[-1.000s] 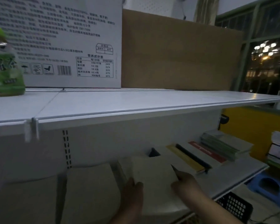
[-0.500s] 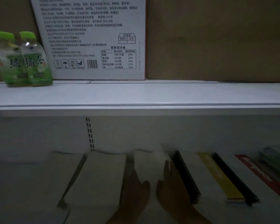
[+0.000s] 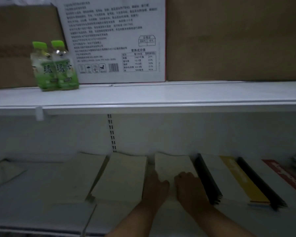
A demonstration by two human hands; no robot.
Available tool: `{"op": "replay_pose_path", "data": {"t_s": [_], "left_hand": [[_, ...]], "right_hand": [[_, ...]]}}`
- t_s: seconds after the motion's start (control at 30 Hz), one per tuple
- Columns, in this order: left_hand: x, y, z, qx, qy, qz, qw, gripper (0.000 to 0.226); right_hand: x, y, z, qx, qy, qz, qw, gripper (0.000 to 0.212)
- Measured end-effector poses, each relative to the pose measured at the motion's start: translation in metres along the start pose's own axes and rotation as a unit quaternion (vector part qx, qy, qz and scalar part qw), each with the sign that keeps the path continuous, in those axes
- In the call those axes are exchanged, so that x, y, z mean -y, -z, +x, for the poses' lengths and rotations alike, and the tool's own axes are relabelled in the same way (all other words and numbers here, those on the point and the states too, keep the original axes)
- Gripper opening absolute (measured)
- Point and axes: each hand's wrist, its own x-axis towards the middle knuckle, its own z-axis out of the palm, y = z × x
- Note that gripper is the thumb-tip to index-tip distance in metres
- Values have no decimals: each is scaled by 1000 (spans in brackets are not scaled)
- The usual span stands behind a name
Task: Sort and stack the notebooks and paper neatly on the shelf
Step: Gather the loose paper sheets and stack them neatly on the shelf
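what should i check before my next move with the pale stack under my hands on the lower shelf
1. Both hands on the pale stack: ok, left hand and right hand rest on its near end.
2. Gap to the left paper stack: ok, a strip of the lower shelf shows between them.
3. Clearance from the black-edged notebook: cannot tell, they lie very close.
4. Far edge against the back panel: ok, it seems to reach it.
5. Sheets squared: cannot tell, too dim and blurred.
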Motion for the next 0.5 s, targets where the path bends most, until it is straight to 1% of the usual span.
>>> {"op": "replay_pose_path", "data": {"t_s": [0.03, 0.07, 0.1, 0.13, 0.17, 0.2, 0.23, 0.27, 0.3, 0.33, 0.37, 0.4, 0.43, 0.5], "left_hand": [[-2, 5, -5, -1, -2, -2, 1000, 64], [-3, 14, -10, 3, -7, -13, 1000, 62], [-3, 27, -16, 13, -20, -20, 1000, 59], [0, 43, -20, 22, -45, -10, 999, 58], [2, 65, -26, 35, -67, 28, 997, 57], [7, 90, -32, 37, -83, 76, 993, 58], [17, 120, -36, 34, -96, 135, 986, 58], [28, 155, -40, 25, -104, 203, 973, 58], [40, 194, -46, 19, -108, 267, 957, 58], [57, 235, -51, 14, -94, 318, 943, 59], [65, 258, -52, 14, -80, 361, 929, 60], [95, 313, -75, -11, -38, 392, 919, 63], [114, 347, -88, -30, -18, 417, 908, 65], [133, 374, -94, -39, 22, 443, 896, 67]], "right_hand": [[1, 6, -1, 36, -9, 1, 999, 17], [0, 7, -2, 43, -3, 7, 999, 3], [2, 12, -3, 51, -3, 21, 998, 22], [3, 16, -4, 66, 7, 5, 998, 36], [4, 23, -5, 97, -1, -14, 995, 44], [6, 31, -5, 146, -17, -43, 988, 47], [12, 38, 0, 170, -34, -61, 983, 45], [25, 49, 6, 171, -50, -91, 980, 42], [45, 54, 12, 155, -46, -97, 982, 41], [70, 65, 20, 142, -33, -108, 983, 43], [85, 74, 21, 155, -19, -92, 984, 46], [146, 85, 26, 155, 30, -61, 986, 48], [187, 94, 28, 165, 70, -32, 983, 51], [229, 104, 26, 172, 122, 37, 977, 52]]}}
